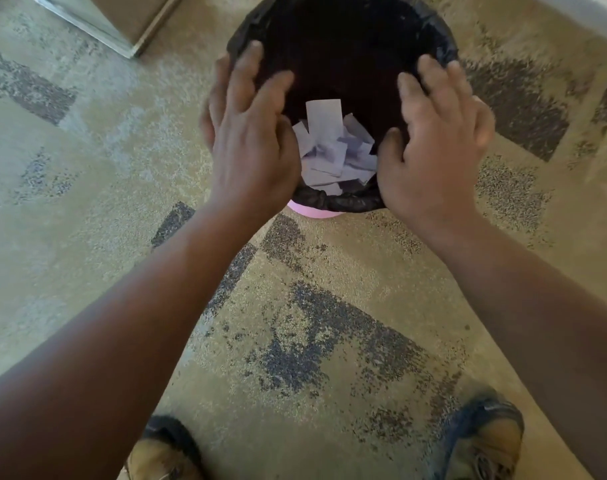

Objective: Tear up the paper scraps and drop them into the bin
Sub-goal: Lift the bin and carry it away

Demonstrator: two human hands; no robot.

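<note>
A pink bin [316,212] lined with a black bag [343,200] stands on the carpet in front of me. Several torn white paper scraps [333,150] lie in a heap inside it. My left hand [250,133] hovers over the bin's left rim, fingers spread and relaxed, holding nothing. My right hand [437,143] hovers over the right rim, also with straight, spread fingers and nothing in it. Both palms face down toward the bin's mouth.
Patterned beige and grey carpet [295,323] covers the floor. My two shoes [485,445] show at the bottom edge. A brown board with a metal edge [122,22] lies at the top left, behind the bin.
</note>
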